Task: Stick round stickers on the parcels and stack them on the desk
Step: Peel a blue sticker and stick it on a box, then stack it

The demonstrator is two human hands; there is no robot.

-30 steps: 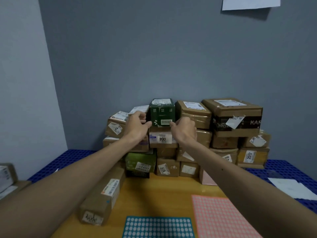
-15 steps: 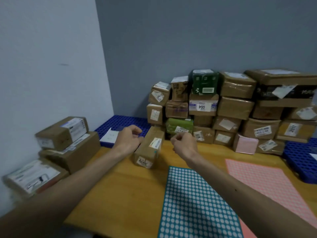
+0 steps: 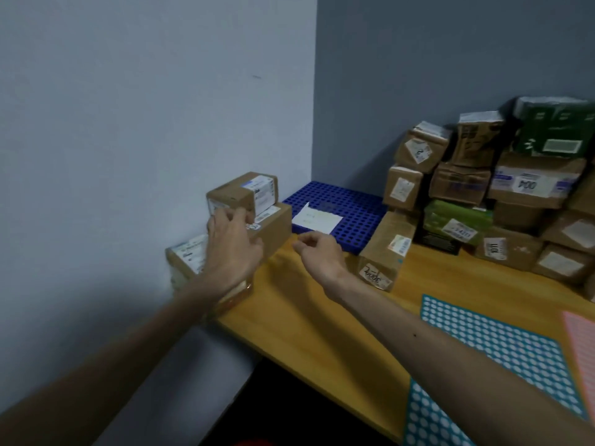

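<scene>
Three brown parcels are piled against the left wall at the desk's left end: a top parcel point(image 3: 243, 194), a middle parcel point(image 3: 277, 225) and a lower parcel point(image 3: 187, 256). My left hand point(image 3: 232, 244) reaches over this pile, its fingers spread and touching the front of the top and middle parcels. Just to the right, my right hand point(image 3: 317, 251) hovers over the desk with loosely curled fingers and holds nothing. A teal sheet of round stickers point(image 3: 495, 355) lies on the wooden desk point(image 3: 309, 320) at the front right.
A long brown parcel point(image 3: 386, 249) lies on the desk right of my hands. Behind it rises a tall stack of parcels point(image 3: 467, 185) against the back wall. A blue perforated mat point(image 3: 347, 201) carries a white paper point(image 3: 317, 218). A pink sticker sheet point(image 3: 583, 346) shows at the right edge.
The view has swung left from the tall stack. Both hands have moved left past the long parcel, and my left hand now touches the small pile by the wall.
</scene>
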